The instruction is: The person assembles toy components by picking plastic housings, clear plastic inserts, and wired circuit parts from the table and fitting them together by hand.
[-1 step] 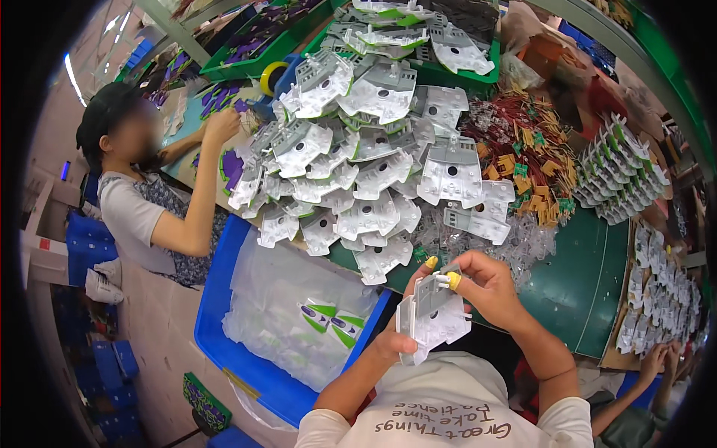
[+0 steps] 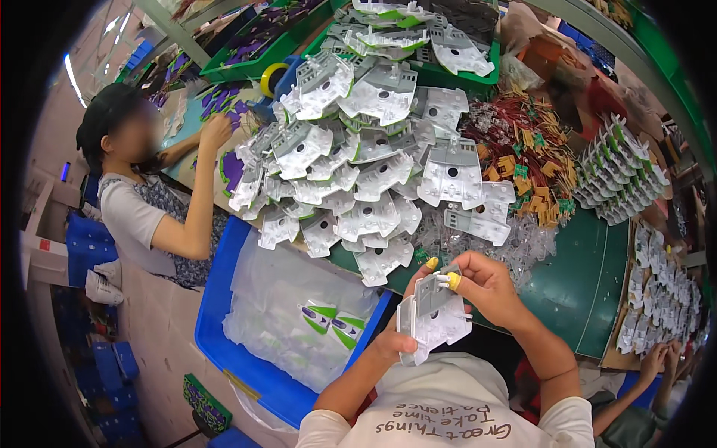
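A white and grey moulded plastic shell part [image 2: 435, 322] is held up in front of my chest, its ribbed inner side showing. My left hand [image 2: 393, 342] grips its left side, thumb on the white edge and other fingers mostly behind. My right hand [image 2: 485, 293] pinches the upper right corner of the grey section, its thumb in a yellow finger cover. Another yellow cover shows on a left fingertip at the top edge. Beyond my hands lies a large heap of similar shells [image 2: 377, 168], beside clear plastic pieces [image 2: 523, 246].
A blue bin [image 2: 213, 321] lined with plastic holds green-white-purple pieces at my left. Wired orange and green parts [image 2: 534, 179] lie past the clear pieces; stacked shells [image 2: 620, 175] stand right on the green tabletop [image 2: 590, 276]. A co-worker [image 2: 149, 194] sits at the left; another person's hands [image 2: 661, 362] show at lower right.
The co-worker's raised hand at the left has come down slightly. My hands and the shell part hold practically the same place.
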`<state>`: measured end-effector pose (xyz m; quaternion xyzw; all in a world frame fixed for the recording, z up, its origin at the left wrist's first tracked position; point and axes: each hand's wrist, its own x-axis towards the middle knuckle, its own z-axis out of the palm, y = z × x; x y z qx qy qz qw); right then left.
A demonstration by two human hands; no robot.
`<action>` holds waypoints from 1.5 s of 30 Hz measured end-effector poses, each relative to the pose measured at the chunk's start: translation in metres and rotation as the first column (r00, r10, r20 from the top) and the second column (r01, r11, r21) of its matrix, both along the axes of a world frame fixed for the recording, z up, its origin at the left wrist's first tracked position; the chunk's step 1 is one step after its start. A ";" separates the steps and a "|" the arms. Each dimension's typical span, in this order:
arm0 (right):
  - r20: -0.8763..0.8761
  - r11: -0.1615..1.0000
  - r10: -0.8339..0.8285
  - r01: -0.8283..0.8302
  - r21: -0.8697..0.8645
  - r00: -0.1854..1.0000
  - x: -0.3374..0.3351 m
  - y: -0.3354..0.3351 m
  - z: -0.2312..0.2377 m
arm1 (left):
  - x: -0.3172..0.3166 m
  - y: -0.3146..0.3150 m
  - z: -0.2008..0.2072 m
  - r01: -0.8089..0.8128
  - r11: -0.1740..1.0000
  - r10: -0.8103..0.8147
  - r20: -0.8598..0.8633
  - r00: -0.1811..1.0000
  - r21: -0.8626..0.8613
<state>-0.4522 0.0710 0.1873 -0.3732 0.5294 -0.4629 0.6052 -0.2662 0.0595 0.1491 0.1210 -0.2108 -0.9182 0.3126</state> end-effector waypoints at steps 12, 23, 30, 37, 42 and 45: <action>-0.767 0.764 -0.589 -0.136 -0.631 0.254 -0.096 -0.188 0.050 | -0.002 -0.004 -0.019 -0.006 0.973 0.027 -0.090 0.996 0.231; -0.751 0.728 -0.657 -0.206 -0.654 0.065 -0.190 -0.304 0.086 | 0.010 -0.013 -0.020 -0.003 0.936 -0.012 0.040 0.999 0.351; -0.891 0.891 -0.438 -0.190 -0.412 -0.120 -0.200 -0.394 0.066 | 0.006 -0.004 -0.075 0.045 0.957 -0.106 0.201 0.974 0.286; -0.847 0.889 -0.427 -0.316 -0.331 -0.317 -0.204 -0.381 0.071 | -0.010 -0.008 -0.054 0.043 0.992 -0.095 0.487 0.868 0.117; -0.832 0.856 -0.515 -0.184 -0.484 -0.206 -0.194 -0.332 0.096 | -0.011 -0.005 -0.052 0.085 0.985 -0.122 0.262 0.957 0.147; -0.554 0.772 -0.577 0.179 -0.610 0.600 -0.158 -0.268 0.114 | -0.012 -0.011 -0.026 -0.032 0.998 0.049 0.336 0.940 -0.055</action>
